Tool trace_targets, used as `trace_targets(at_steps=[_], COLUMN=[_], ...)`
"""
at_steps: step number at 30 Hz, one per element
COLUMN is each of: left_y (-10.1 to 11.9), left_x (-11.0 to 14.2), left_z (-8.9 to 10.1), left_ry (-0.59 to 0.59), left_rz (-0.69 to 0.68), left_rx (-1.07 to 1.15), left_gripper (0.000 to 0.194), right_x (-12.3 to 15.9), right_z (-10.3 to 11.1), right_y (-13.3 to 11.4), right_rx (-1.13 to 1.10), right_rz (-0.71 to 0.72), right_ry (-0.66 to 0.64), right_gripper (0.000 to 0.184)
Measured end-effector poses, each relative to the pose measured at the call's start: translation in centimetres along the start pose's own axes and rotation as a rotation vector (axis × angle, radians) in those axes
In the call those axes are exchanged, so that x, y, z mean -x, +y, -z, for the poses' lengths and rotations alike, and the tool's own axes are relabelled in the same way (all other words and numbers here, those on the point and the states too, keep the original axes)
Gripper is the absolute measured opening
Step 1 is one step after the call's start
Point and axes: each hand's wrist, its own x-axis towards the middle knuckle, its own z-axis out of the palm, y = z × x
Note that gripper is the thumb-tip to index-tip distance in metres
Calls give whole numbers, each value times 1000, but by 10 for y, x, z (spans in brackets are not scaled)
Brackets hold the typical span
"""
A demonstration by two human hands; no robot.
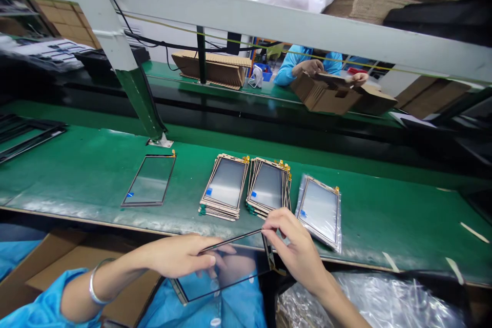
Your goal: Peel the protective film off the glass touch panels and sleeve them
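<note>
A glass panel (238,271) with a black border is held in the air, just off the near edge of the bench, tilted, between the two hands. Its left end is grasped by the left hand (184,255), with the thumb laid against the glass and the fingers stretched along its upper edge. Its upper right corner is pinched between the thumb and forefinger of the right hand (294,238); whether anything besides the corner is caught there cannot be told. A silver bracelet (94,282) is worn behind the left fingers.

Below and left of the left fingers, an open cardboard box (49,256) is seen; below and right of the right fingers, crumpled clear plastic (384,297).

Just beyond the right fingers, a stack of panels (269,184) is set on the green bench (400,220), flanked by a second stack (226,184) to its left and a plastic-wrapped panel pile (321,205) to its right. Beyond the left fingers, a single panel (151,182) is laid flat.

Well past all the fingers, behind a rail (269,18), cardboard dividers (330,95) are handled by a co-worker (286,69) in blue sleeves.
</note>
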Motion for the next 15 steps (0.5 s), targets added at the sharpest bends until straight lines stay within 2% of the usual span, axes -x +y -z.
trace_targets(at_steps=[7, 10, 13, 15], left_y=[-8, -18, -33, -42], left_x=[1, -3, -8, -12], left_z=[-2, -2, 2, 7], left_ry=[-6, -49, -107, -108], left_rz=[-20, 21, 28, 9], left_rx=[58, 201, 404, 531], left_gripper=[43, 47, 50, 50], right_x=[1, 2, 6, 12], right_z=[-4, -5, -6, -7], right_y=[4, 9, 12, 9], right_rx=[127, 240, 320, 273], right_rz=[71, 181, 298, 293], right_ry=[50, 57, 120, 142], right_gripper=[15, 16, 16, 16])
